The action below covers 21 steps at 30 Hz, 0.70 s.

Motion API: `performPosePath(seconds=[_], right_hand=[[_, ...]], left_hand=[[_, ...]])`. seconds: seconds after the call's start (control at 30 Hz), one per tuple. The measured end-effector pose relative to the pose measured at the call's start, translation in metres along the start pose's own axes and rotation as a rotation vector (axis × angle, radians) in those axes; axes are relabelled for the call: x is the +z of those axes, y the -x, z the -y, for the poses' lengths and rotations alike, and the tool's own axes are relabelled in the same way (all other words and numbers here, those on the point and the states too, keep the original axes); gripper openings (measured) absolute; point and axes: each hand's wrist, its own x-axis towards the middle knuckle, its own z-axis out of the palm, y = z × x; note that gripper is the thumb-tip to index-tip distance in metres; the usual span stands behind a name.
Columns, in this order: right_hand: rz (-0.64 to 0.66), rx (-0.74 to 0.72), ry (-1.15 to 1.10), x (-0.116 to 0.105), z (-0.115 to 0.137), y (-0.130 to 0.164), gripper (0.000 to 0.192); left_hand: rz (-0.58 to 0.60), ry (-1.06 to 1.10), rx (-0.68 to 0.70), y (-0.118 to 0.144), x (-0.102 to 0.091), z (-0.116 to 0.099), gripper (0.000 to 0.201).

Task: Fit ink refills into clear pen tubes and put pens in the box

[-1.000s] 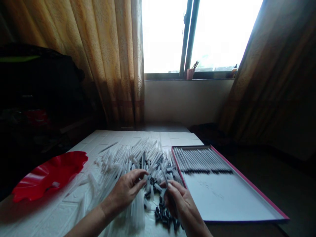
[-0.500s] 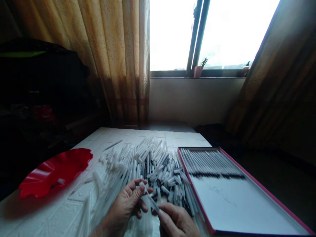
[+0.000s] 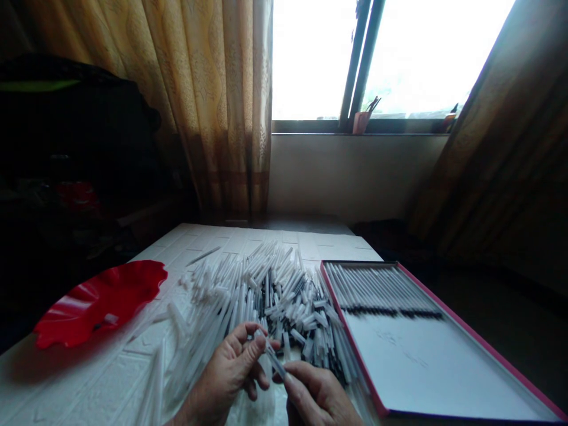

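Between my two hands is a slim translucent pen [image 3: 274, 358], slanting down to the right. My left hand [image 3: 233, 367] pinches its upper end between thumb and forefinger, the other fingers loosely curled. Lower down, the thumb and fingers of my right hand [image 3: 317, 393] close on the other end. A heap of loose white pen barrels [image 3: 222, 296] and short clear caps [image 3: 306, 319], with some dark pieces among them, spreads just beyond both hands. To the right, a shallow box [image 3: 355, 349] with a pink edge holds a row of pens [image 3: 381, 287], dark ends toward me.
A red wavy-edged bowl [image 3: 102, 296] with a small pale piece in it stands at the left of the white brick-patterned table [image 3: 106, 378]. Behind are a curtain [image 3: 213, 118], a window and a pen cup [image 3: 361, 122] on the sill.
The view has shifted slightly. Both hands keep their hold on the pen, its two ends in nearly the same places; the box and heap look unchanged.
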Motion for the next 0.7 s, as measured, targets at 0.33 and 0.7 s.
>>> performPosePath(seconds=[0.33, 0.7], right_hand=[[0.0, -0.055, 0.336, -0.017, 0.01, 0.006, 0.047], [0.251, 0.101, 0.705, -0.019, 0.029, 0.01, 0.027]], left_hand=[[0.168, -0.519, 0.092, 0.009, -0.019, -0.022, 0.04], [0.507, -1.254, 0.272, 0.026, -0.036, -0.039, 0.025]])
